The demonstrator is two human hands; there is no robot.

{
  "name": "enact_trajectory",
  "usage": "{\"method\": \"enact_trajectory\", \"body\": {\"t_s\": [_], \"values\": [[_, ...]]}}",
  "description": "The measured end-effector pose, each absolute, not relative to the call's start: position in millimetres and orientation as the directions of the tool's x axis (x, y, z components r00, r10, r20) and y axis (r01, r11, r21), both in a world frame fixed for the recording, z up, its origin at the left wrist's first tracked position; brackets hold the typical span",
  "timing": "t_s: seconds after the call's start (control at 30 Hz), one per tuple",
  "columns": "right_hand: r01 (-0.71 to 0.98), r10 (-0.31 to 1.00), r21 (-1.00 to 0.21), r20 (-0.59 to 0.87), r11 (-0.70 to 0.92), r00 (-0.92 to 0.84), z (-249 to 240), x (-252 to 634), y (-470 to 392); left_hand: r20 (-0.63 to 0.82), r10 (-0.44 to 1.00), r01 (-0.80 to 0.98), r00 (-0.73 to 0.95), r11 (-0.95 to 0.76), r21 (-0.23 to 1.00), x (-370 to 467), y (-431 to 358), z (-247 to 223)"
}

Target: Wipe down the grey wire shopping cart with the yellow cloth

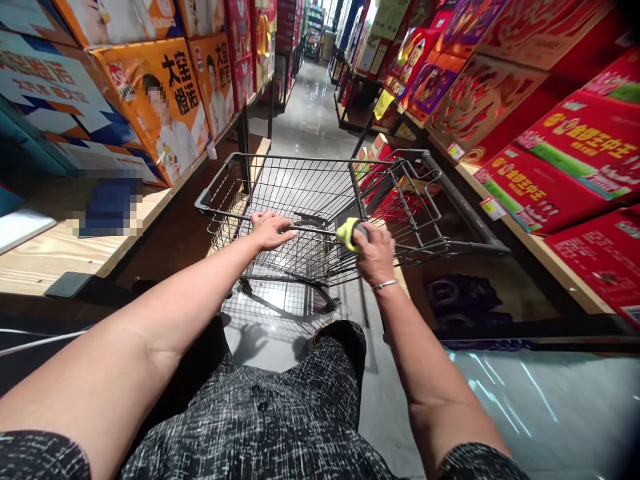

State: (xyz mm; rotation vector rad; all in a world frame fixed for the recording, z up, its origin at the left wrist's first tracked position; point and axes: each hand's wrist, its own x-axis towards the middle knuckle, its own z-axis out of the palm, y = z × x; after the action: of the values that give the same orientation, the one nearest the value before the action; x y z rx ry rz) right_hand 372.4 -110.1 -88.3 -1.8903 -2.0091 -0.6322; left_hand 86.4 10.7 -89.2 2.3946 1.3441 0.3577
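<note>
A dark wire shopping cart stands sideways in front of me, its handle end towards the right. My left hand lies over the near top rim, fingers curled onto the wire and thumb pointing right. Further right, my right hand is closed around a yellow-and-grey thing, perhaps a bunched cloth, held at the same rim. I cannot tell whether it presses on the wire. Within the basket, only wire mesh and the floor beneath show.
Orange boxes fill the left shelf, where a blurred dark blue item lies on the wooden edge. Red gift boxes crowd the right shelf. A shiny grey aisle floor runs ahead between the shelves.
</note>
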Motion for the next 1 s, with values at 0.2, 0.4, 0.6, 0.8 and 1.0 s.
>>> {"method": "enact_trajectory", "body": {"t_s": [0.2,0.4,0.6,0.8,1.0], "values": [[0.959,0.753,0.166,0.654,-0.231,0.068,-86.5,464.1,-165.5,0.069,0.858,0.751,0.508,-0.481,0.452,88.3,11.7,-93.6],[0.939,0.579,-0.093,0.765,-0.332,0.281,-142.1,463.1,-156.6,0.035,0.873,0.766,0.486,-0.445,0.463,88.0,10.7,-91.0],[0.916,0.836,-0.233,0.382,-0.326,0.394,-233.7,382.6,-143.1,0.029,0.875,0.779,0.483,-0.445,0.441,90.4,9.2,-86.7],[0.986,0.985,-0.167,0.173,0.016,0.013,-254.3,343.9,-148.4,0.013,0.877,0.788,0.481,-0.438,0.433,88.9,13.7,-84.8],[0.991,0.979,-0.024,0.162,0.131,-0.125,-197.6,413.6,-155.7,0.009,0.876,0.785,0.482,-0.437,0.438,86.5,16.7,-86.5]]}}
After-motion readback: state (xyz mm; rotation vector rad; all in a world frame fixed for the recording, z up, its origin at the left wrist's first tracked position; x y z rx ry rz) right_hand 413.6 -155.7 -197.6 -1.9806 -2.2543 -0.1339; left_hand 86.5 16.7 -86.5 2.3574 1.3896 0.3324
